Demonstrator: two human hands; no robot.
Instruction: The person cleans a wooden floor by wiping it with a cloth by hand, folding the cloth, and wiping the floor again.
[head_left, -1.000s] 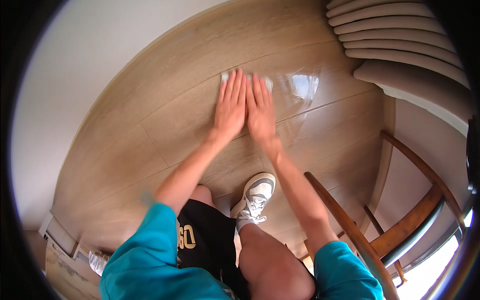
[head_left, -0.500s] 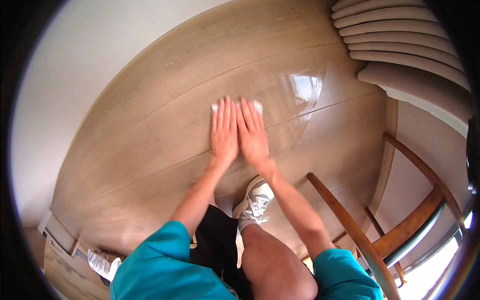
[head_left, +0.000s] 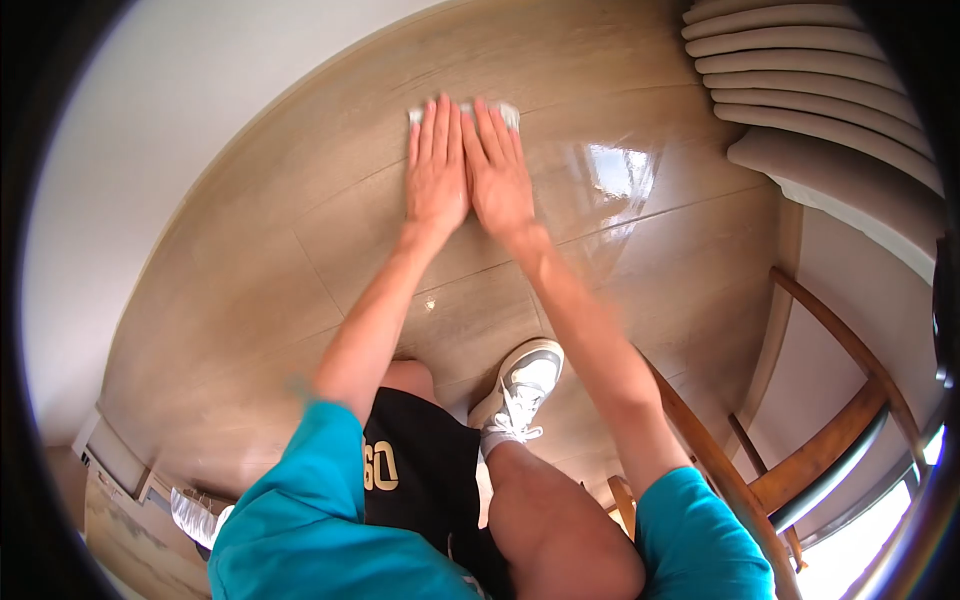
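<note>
Side by side, my left hand (head_left: 437, 170) and my right hand (head_left: 497, 172) lie flat with fingers stretched forward, pressing on a white cloth (head_left: 510, 116). Only the cloth's edges show past my fingertips; the rest is hidden under both hands, so I cannot tell whether it is a wipe or a rag. Beneath it is the brown wood-look tiled floor (head_left: 330, 215), with a wet-looking shine to the right of my hands. Both arms are stretched out ahead of me.
A wooden chair (head_left: 820, 450) stands at the right. Beige folded cushioning (head_left: 800, 65) is at the upper right. A white wall (head_left: 120, 180) curves along the left. My white-and-grey sneaker (head_left: 530, 375) is planted on the floor below my hands.
Both hands have slid forward across the floor together, taking the white cloth with them. My arms are now stretched farther out.
</note>
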